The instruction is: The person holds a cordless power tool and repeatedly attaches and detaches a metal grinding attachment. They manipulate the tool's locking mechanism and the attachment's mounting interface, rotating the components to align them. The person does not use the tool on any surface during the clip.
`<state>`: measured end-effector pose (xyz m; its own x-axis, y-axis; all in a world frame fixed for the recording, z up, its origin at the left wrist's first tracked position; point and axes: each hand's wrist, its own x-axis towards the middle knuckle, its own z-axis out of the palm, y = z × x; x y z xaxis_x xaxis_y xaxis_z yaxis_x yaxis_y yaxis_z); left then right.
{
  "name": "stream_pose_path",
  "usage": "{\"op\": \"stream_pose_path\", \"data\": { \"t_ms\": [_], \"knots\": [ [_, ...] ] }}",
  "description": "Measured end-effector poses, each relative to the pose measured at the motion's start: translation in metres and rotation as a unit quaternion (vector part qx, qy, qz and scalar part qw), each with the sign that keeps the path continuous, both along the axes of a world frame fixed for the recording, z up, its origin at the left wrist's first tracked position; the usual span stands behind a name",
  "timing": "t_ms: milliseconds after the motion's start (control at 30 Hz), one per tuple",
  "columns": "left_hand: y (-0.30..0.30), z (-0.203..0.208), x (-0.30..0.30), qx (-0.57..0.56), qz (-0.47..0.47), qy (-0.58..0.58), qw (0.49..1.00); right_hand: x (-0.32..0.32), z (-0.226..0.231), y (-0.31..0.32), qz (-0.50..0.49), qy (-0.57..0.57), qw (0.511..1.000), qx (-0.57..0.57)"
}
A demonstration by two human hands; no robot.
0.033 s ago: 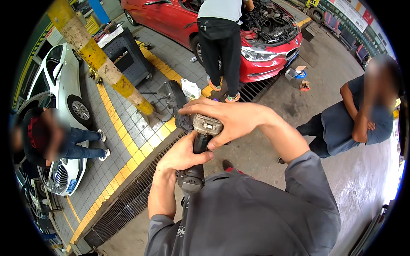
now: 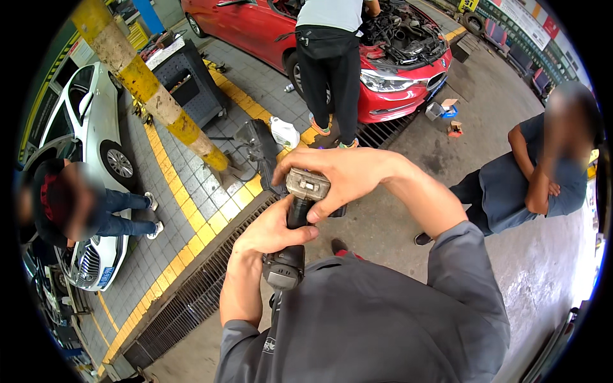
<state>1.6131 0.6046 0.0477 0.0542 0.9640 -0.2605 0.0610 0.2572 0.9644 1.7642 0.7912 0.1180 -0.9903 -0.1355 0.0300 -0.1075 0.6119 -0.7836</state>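
My left hand is wrapped round the handle of a black cordless power tool, probably a drill or impact wrench. The tool is held upside down in front of my chest, its motor housing low and its handle pointing up. A worn grey battery base forms the upper end. Over it curves my right hand, fingers along its far side and thumb on the near side. A small dark part shows under the right palm, too hidden to name. The tool's working tip is not visible.
A red car with its engine bay exposed stands ahead, a person leaning at it. Left are a striped pillar, a tool cart and a white car with another person. A person stands right. A floor grating runs diagonally.
Both hands and the tool have shifted very slightly left, and the battery base has tilted a little. A dark part now shows beneath the right palm. My grips look the same.
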Motion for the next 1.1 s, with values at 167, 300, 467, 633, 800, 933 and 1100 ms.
{"op": "stream_pose_path", "data": {
  "t_ms": [167, 300, 467, 633, 800, 933, 1100],
  "knots": [
    [-0.003, -0.003, -0.007, 0.013, -0.061, -0.149, 0.987, 0.001, -0.001, -0.015, -0.088, 0.029, 0.996, -0.018],
    [-0.005, 0.006, -0.010, -0.010, -0.060, -0.224, 0.973, 0.005, -0.007, -0.022, -0.137, -0.016, 0.976, -0.167],
    [-0.014, 0.017, -0.011, -0.044, 0.108, -0.285, 0.951, 0.022, -0.010, -0.026, -0.245, -0.008, 0.933, -0.262],
    [-0.034, -0.045, -0.024, 0.315, 0.078, -0.231, 0.917, 0.030, -0.032, -0.008, -0.311, 0.061, 0.820, -0.478],
    [-0.024, -0.054, 0.011, 0.277, 0.335, -0.187, 0.881, 0.028, -0.040, -0.005, -0.352, 0.032, 0.779, -0.517],
    [-0.028, -0.045, 0.019, 0.291, 0.371, -0.183, 0.863, 0.029, -0.047, -0.022, -0.390, 0.035, 0.788, -0.475],
    [-0.040, -0.055, 0.012, 0.312, 0.380, -0.025, 0.870, 0.031, -0.049, -0.037, -0.359, -0.038, 0.716, -0.597]
  ]
}}
